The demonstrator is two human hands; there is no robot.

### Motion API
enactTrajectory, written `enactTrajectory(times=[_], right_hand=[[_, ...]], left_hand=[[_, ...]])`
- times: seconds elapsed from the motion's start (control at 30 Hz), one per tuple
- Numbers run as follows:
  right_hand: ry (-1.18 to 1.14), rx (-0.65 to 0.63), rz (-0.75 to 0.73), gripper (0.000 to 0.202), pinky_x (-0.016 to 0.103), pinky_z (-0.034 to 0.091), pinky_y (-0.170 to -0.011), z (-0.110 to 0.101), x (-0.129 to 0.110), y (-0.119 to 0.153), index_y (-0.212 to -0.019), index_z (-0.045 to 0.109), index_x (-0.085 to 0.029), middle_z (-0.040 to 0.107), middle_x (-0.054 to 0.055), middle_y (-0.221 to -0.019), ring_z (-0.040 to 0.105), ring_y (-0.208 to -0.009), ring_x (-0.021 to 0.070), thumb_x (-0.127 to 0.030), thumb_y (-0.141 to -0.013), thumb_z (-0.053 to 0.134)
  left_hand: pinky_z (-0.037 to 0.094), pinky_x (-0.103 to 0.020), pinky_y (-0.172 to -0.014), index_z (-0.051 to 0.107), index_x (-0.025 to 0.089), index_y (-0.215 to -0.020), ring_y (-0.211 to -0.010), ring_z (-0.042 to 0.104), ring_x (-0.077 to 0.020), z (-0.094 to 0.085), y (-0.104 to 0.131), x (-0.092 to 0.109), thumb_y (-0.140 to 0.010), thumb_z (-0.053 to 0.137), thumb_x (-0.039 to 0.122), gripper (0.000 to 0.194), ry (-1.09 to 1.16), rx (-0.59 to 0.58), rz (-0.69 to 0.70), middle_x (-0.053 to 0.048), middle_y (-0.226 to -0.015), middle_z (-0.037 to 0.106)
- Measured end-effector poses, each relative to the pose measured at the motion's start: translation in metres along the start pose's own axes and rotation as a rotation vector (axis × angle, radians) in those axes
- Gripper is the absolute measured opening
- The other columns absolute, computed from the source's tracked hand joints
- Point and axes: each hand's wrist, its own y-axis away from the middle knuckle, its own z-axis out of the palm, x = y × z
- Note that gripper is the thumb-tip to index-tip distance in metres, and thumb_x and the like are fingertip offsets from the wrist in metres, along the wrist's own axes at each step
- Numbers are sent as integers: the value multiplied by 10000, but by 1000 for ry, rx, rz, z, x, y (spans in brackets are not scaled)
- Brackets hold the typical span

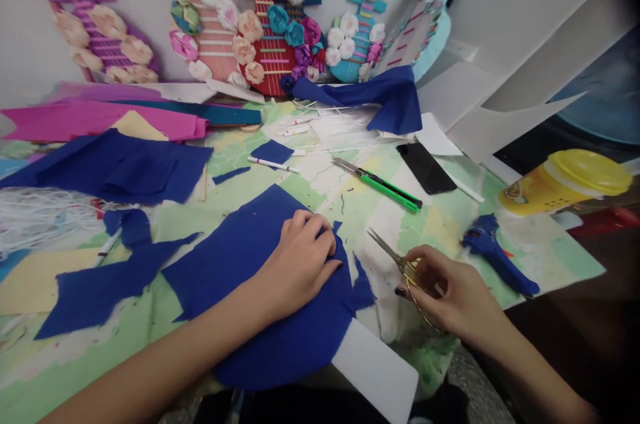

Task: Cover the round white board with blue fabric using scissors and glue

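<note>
My left hand [306,263] rests on a large piece of dark blue fabric [240,257], its fingers curled in and gripping the fabric near its right edge. A white board strip [377,371] sticks out from under the fabric at the lower right. To the right, my right hand [445,287] holds a small pair of gold scissors [400,259] by the handles. The blades point up and left, apart from the fabric. A narrow blue scrap [362,285] lies between the fabric and the scissors.
Beyond the fabric lie a green utility knife [385,187], a marker [273,165] and a black phone [427,169]. On the right are a blue glue gun [500,254] and a yellow cup [565,181]. Blue offcuts [110,281] lie left; decorated guitar shapes [270,44] line the wall.
</note>
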Motion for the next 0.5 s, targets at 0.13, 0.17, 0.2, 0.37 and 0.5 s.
enactTrajectory(times=[0.13, 0.17, 0.2, 0.37, 0.5], right_hand=[[28, -70, -81, 172, 252, 376, -523, -9, 5, -8, -929, 559, -207, 568, -31, -633, 515, -555, 126, -309, -791, 569], [29, -90, -116, 161, 256, 385, -545, -11, 6, -10, -941, 557, -204, 584, -23, -665, 528, -583, 130, -264, -791, 556], [30, -101, -154, 161, 262, 395, -573, -12, 6, -12, -950, 555, -200, 598, -11, -700, 540, -618, 135, -224, -792, 540], [101, -100, -401, 251, 344, 402, -780, -17, 6, -23, -1030, 543, -197, 608, 50, -909, 552, -847, 186, -190, -780, 554], [173, -165, -558, 317, 397, 326, -878, -26, -1, -39, -1075, 546, -219, 564, 52, -951, 505, -944, 214, -271, -769, 612]], left_hand=[[375, -420, -787, 514, 175, -801, -945, 406, -245, 0, 1, 6, -883, 475, 195, 93, 33, -45, 7, -77, -974, 538], [378, -412, -786, 507, 178, -803, -930, 412, -235, -1, 2, 7, -883, 472, 185, 88, 69, -57, -5, -70, -959, 540], [383, -404, -784, 502, 182, -803, -916, 418, -227, -2, 3, 7, -883, 472, 178, 86, 107, -64, -22, -64, -946, 541], [406, -382, -794, 498, 198, -792, -905, 444, -209, -8, 9, 10, -874, 482, 154, 95, 232, -60, -56, -52, -938, 533], [412, -384, -818, 502, 200, -777, -906, 452, -202, -10, 13, 14, -862, 492, 133, 108, 269, -81, -44, -47, -949, 521]])
